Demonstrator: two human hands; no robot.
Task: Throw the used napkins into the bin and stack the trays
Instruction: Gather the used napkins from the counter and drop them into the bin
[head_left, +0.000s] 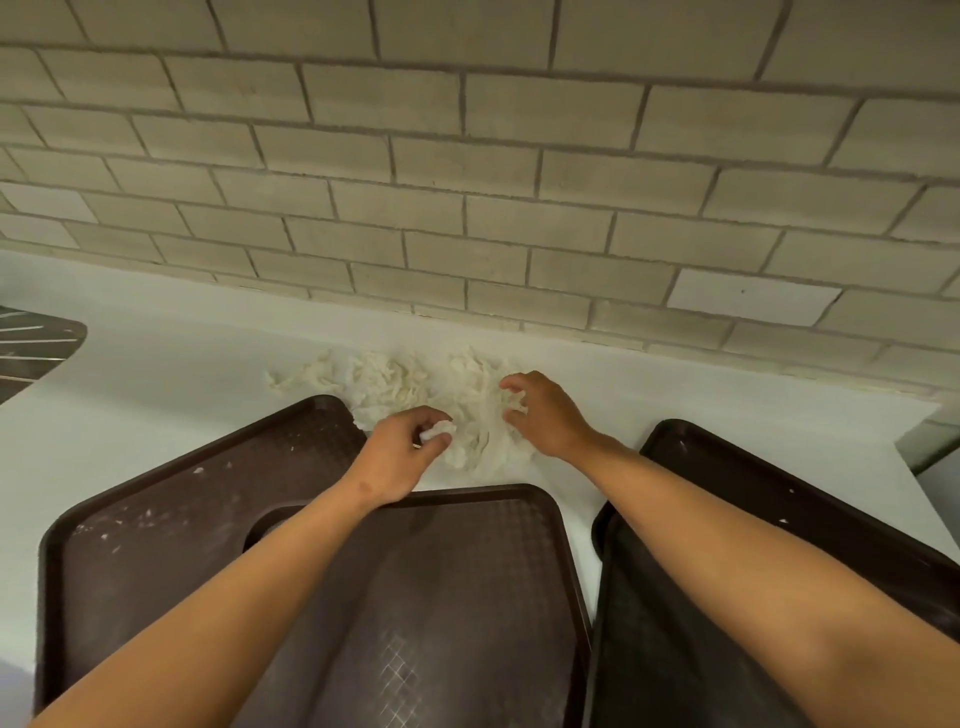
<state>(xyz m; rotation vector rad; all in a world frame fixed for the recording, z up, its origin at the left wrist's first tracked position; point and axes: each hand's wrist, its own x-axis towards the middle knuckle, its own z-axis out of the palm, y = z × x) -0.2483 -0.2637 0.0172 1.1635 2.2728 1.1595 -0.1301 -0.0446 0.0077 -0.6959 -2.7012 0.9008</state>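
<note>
A heap of crumpled white napkins (395, 384) lies on the white counter against the tiled wall. My left hand (402, 452) pinches a small wad of napkin at the heap's near edge. Over the heap's right side, my right hand (545, 413) has its fingers curled down into the paper. Three dark brown trays lie in front: a left tray (156, 519), a middle tray (467, 597) that overlaps the left one, and a right tray (779, 519) set apart. Crumbs speckle the trays.
The white counter (182, 374) runs along a grey brick-pattern tiled wall (467, 182). A dark grooved surface (31, 348) shows at the far left edge. The counter ends at a corner on the right (924, 431). No bin is in view.
</note>
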